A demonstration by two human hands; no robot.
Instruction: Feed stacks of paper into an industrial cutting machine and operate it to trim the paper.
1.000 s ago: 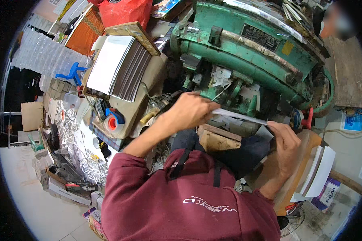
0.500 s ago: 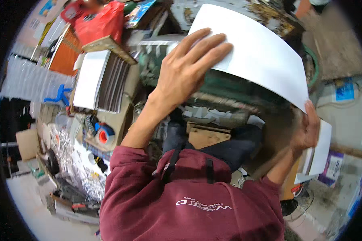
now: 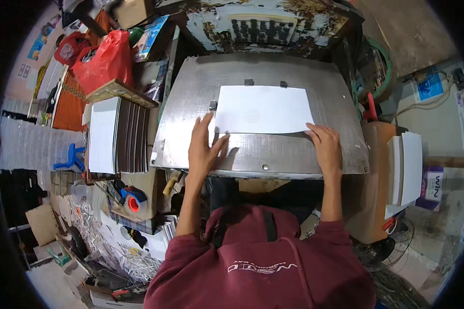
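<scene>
A white sheet of paper or card (image 3: 265, 110) lies flat on a grey metal plate (image 3: 191, 147) in front of me. Small dark blocks sit at its border: two along the far edge, including one block (image 3: 249, 82), and another block (image 3: 213, 105) by the left edge. My left hand (image 3: 205, 147) is at the sheet's near left corner, fingers apart, thumb close to the near edge. At the near right corner, my right hand (image 3: 326, 147) has its fingertips closed on the sheet.
Behind the plate rises a stained machine face with a dark ribbed block (image 3: 263, 30). To the left stand a stack of dark and white sheets (image 3: 121, 135), a red plastic bag (image 3: 108, 59) and a tape dispenser (image 3: 133, 201). White sheets (image 3: 411, 167) rest on a brown surface at right.
The sheet was raised and bent between my hands; now it lies flat on the metal plate. The plate has come into view where a dark green gap showed. My left hand has moved nearer.
</scene>
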